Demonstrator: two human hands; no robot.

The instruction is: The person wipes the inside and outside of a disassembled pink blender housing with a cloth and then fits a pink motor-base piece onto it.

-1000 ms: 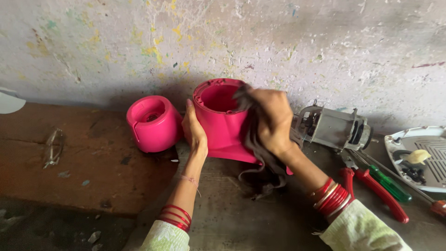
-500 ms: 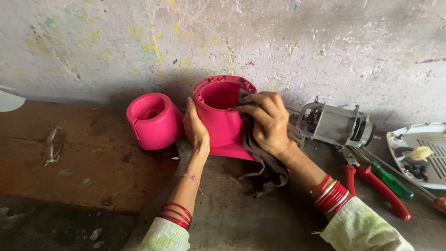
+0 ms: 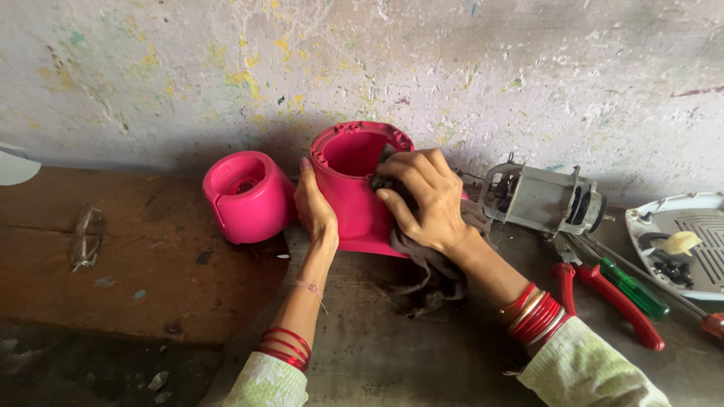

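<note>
Wiping the pink mixer housing (image 3: 354, 200) goes best, I judge, when one hand braces the shell firmly and the other presses the cloth flat against the plastic, working around the rim so the housing does not skid on the desk (image 3: 377, 354).

The left hand (image 3: 315, 211) lies open, palm flat against the housing's left wall, fingers pointing up toward the rim; it steadies the shell and grips nothing. The right hand (image 3: 422, 197) is curled around a dark grey cloth (image 3: 426, 275), pressing it against the housing's right side just below the open top; the rest of the cloth trails down onto the desk beneath the wrist.

The housing stands upright near the back edge of the desk, close to the paint-flecked wall (image 3: 362, 68). A smaller pink cap (image 3: 247, 194) sits just beside it on the left. To the right lie a bare electric motor (image 3: 541, 200), red-handled pliers (image 3: 607, 298) and a green-handled screwdriver (image 3: 633, 288).
</note>
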